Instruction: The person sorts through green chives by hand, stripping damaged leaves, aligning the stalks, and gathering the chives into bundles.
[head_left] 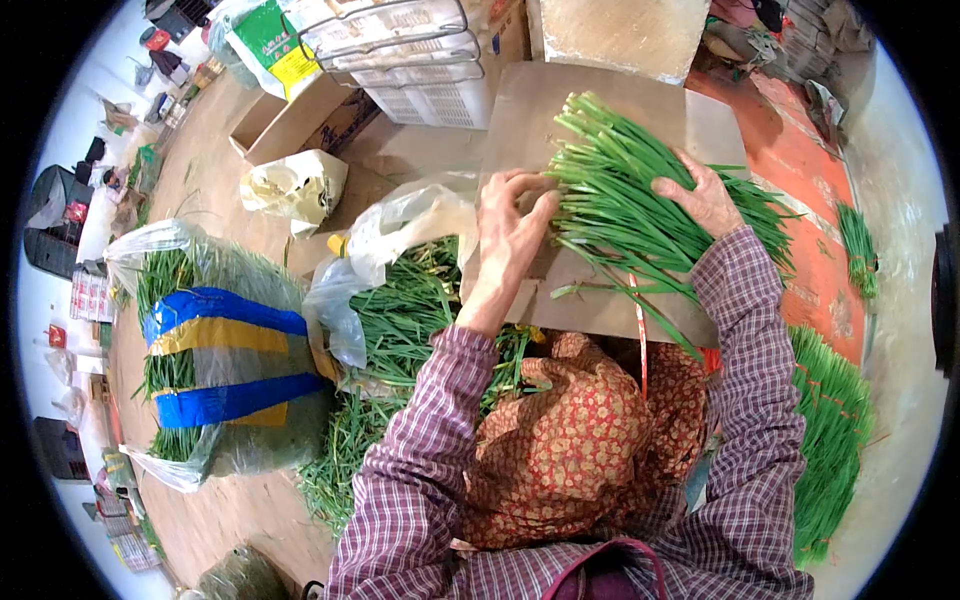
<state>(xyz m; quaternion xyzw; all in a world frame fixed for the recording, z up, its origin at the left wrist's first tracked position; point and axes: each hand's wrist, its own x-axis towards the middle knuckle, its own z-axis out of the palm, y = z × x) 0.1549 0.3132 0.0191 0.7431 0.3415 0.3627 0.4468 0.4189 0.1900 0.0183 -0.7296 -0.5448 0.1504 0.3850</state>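
Note:
A loose bunch of garlic chives (630,190) lies across a brown board (520,110) over my lap, with its pale cut ends toward the upper left. My right hand (705,200) wraps around the leafy side, thumb on top; the fingers underneath are hidden. At the bunch's left edge, my left hand (515,220) has its thumb and forefinger pinched on the stems. A few stray stems stick out low on the bunch, toward my lap. A thin red-and-white strip (640,335) hangs from the board's near edge.
Tied chive bundles (830,430) are stacked on the right, and a small bundle (857,250) lies above them. A blue-and-yellow-banded bag (235,375) of greens stands left, beside loose greens (400,310). White crates (420,80) and a cardboard box (300,125) stand at the back.

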